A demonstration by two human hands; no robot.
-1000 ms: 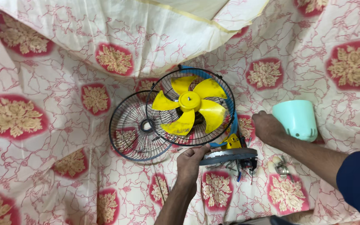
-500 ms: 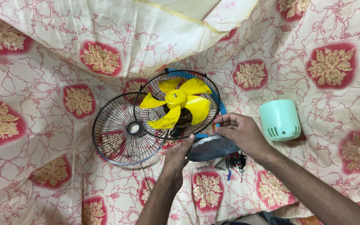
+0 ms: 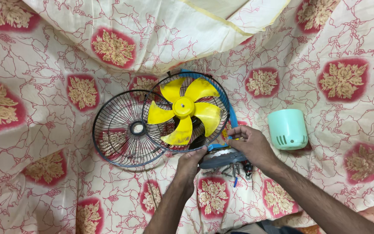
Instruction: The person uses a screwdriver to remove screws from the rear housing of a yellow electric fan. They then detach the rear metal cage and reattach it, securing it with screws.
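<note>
Now the right hand (image 3: 252, 145), off the mint cover (image 3: 288, 129) it touched earlier, is gripping the fan (image 3: 187, 113) at its blue rim, while the left hand (image 3: 190, 164) is still holding the guard's lower edge on the cloth (image 3: 44, 108).

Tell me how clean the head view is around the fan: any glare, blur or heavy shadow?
Head view: even, soft light, no glare on the yellow blades; both hands and the wire guard look sharp; only faint shadow under the fan; slight wide-angle stretch at the edges.
</note>
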